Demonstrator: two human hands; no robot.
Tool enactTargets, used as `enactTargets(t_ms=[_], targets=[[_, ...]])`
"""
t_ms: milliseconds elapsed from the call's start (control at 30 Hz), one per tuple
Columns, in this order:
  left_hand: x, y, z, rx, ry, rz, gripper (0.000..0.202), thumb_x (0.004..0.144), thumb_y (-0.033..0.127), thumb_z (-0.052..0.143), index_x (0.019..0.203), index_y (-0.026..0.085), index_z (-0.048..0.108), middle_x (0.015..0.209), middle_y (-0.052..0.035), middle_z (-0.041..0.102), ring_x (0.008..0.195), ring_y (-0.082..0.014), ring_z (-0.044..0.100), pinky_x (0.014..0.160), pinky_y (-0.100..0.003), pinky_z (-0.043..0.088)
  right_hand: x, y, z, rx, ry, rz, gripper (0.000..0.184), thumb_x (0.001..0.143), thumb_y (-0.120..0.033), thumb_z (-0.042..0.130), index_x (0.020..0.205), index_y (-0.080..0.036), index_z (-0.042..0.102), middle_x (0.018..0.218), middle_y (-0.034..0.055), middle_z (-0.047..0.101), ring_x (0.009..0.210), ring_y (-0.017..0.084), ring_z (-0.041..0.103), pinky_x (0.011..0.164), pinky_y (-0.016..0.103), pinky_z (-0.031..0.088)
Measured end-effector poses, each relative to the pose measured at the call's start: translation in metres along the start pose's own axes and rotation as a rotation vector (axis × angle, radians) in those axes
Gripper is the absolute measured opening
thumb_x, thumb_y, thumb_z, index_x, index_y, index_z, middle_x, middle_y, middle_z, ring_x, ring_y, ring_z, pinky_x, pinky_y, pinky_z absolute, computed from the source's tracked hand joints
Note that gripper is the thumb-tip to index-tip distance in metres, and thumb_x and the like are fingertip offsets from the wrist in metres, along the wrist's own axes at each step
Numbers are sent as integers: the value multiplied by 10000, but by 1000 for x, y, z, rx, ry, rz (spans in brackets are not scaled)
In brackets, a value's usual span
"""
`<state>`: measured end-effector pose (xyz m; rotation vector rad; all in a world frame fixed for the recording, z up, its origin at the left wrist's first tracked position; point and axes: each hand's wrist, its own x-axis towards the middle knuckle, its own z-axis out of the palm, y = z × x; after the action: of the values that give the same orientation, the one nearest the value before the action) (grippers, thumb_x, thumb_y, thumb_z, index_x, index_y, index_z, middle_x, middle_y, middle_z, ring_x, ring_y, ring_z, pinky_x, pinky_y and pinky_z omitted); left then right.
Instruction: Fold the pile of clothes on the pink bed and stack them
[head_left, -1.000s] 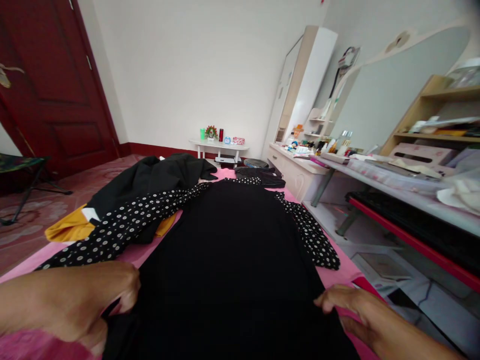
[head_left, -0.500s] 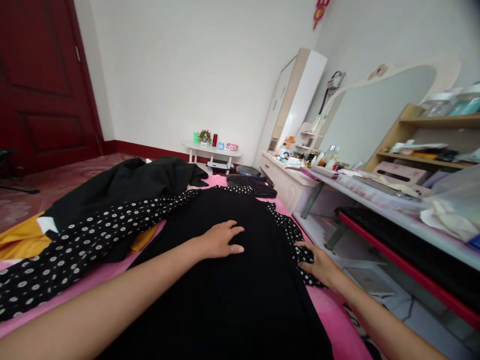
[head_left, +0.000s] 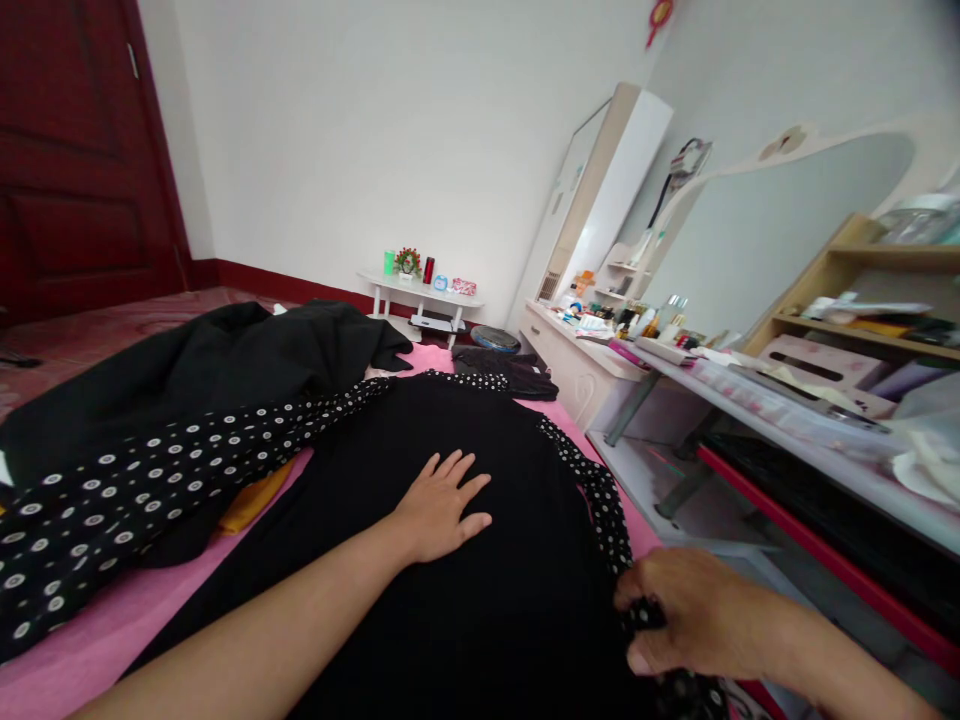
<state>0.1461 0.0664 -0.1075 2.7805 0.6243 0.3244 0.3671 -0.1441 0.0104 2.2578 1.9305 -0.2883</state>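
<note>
A black dress [head_left: 465,610] with white-dotted black sleeves lies spread flat on a pink bed cover [head_left: 82,660]. My left hand [head_left: 439,505] rests palm down on the dress's middle, fingers stretched out. My right hand [head_left: 686,610] is closed in a pinch on the right dotted sleeve [head_left: 596,490] at the dress's right edge, near me. The left dotted sleeve [head_left: 150,465] stretches out to the left over other clothes.
A black garment [head_left: 225,350] and a yellow one [head_left: 247,500] lie left of the dress. A folded dark item [head_left: 510,365] sits at the far end. A cluttered desk [head_left: 750,385] and shelves [head_left: 862,300] line the right; a small white table [head_left: 420,290] stands by the far wall.
My left hand moved from the dress's near left edge to its middle and lies flat. My right hand reached up to the right sleeve, then drew back toward me, gripping it.
</note>
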Motion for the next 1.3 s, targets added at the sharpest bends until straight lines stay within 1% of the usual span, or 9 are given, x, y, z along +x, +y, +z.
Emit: enactTargets(t_ms=[100, 167, 233, 333, 467, 633, 867, 1067, 1300], targets=[[0, -1, 0, -9, 2, -6, 648, 887, 656, 244, 1429, 310, 322, 1543, -56, 188, 1421, -281, 106, 1131, -515, 83, 41, 1, -5, 19, -32, 128, 202, 749, -457, 608, 766, -290, 721, 721, 6, 706, 709, 215, 664, 582, 270, 418], [0, 0, 0, -12, 7, -9, 638, 888, 649, 253, 1427, 315, 325, 1543, -48, 192, 1421, -277, 109, 1134, -511, 81, 79, 21, -5, -46, 199, 324, 314, 832, -484, 490, 804, -249, 696, 794, 50, 704, 775, 237, 659, 614, 294, 428], [0, 0, -1, -19, 7, -11, 633, 888, 647, 256, 1427, 322, 323, 1543, -41, 191, 1422, -277, 109, 1136, -511, 83, 114, 46, 3, -48, 377, 457, 381, 822, -515, 497, 994, -213, 652, 1002, 105, 680, 901, 267, 640, 669, 324, 450], [-1, 0, -3, -30, -5, -12, 635, 887, 651, 252, 1428, 325, 320, 1545, -40, 183, 1422, -282, 102, 1135, -521, 84, 151, 77, 23, 166, 371, 514, 447, 758, -502, 589, 1047, -162, 613, 1001, 108, 676, 894, 241, 640, 674, 299, 471], [-1, 1, -4, -36, -1, -13, 635, 893, 644, 236, 1433, 318, 312, 1544, -50, 183, 1423, -279, 94, 1137, -526, 76, 164, 91, 36, 277, 347, 527, 265, 697, -301, 627, 938, -191, 624, 843, 30, 689, 791, 202, 655, 630, 255, 463], [0, 0, -2, -44, -6, -14, 635, 890, 647, 234, 1434, 328, 308, 1552, -40, 148, 1423, -285, 93, 1136, -535, 67, 161, 79, 34, -37, 352, 682, 294, 753, -219, 526, 1035, -252, 603, 985, 80, 673, 876, 258, 659, 625, 307, 464], [0, -1, -2, -46, 8, -4, 616, 890, 647, 245, 1425, 350, 319, 1552, -43, 147, 1422, -293, 92, 1129, -547, 69, 201, 18, -6, -274, 237, 465, 379, 731, -117, 591, 1107, -159, 619, 1174, 168, 597, 1135, 333, 535, 925, 486, 394], [-2, -1, -1, -38, 27, -2, 620, 894, 641, 256, 1419, 322, 335, 1544, -71, 177, 1419, -298, 108, 1125, -550, 76, 237, -23, 24, -20, 363, -288, 586, 900, -500, 400, 1431, -267, 319, 1507, 52, 299, 1380, 223, 257, 1112, 414, 222], [-4, -1, -6, -84, 46, 9, 640, 879, 651, 297, 1410, 298, 358, 1538, -86, 196, 1418, -291, 114, 1127, -542, 86, 288, 6, 40, 13, 121, 426, 632, 925, -548, 195, 1479, -243, 202, 1555, 82, 136, 1412, 302, 133, 1071, 607, 141]])
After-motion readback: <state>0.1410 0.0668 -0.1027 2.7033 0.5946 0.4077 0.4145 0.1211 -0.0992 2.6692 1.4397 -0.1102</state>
